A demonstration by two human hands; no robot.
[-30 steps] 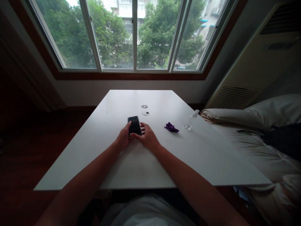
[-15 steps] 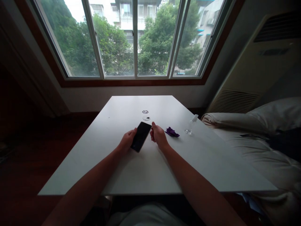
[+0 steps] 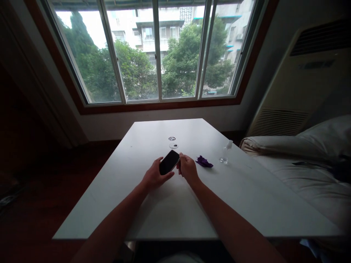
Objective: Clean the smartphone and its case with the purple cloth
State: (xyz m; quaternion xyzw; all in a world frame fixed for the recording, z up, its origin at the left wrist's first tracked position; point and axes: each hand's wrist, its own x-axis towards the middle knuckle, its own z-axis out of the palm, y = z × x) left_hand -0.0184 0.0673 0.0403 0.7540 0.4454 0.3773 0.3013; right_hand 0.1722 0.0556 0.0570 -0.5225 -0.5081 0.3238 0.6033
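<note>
A smartphone (image 3: 169,163) with a dark screen is gripped by my left hand (image 3: 155,175), its fingers along the left edge and the thumb across the near end. At the phone's upper right corner is my right hand (image 3: 188,168). Its fingers are curled and the thumb presses toward the index finger at that corner. Whether something thin sits in this pinch is too small to tell. A crumpled purple cloth (image 3: 204,162) lies to the right of my right hand.
On the white table (image 3: 175,215) a clear bottle (image 3: 224,159) with a whitish top stands at the right. Two round marked pieces (image 3: 172,138) lie beyond the phone. A padded light-coloured seat (image 3: 296,175) borders the right side; a window (image 3: 159,54) is ahead.
My left hand has shifted lower on the phone, the thumb now stretched across its near end. The phone looks more foreshortened. My right hand stays by the upper corner; the camera view has tilted up.
</note>
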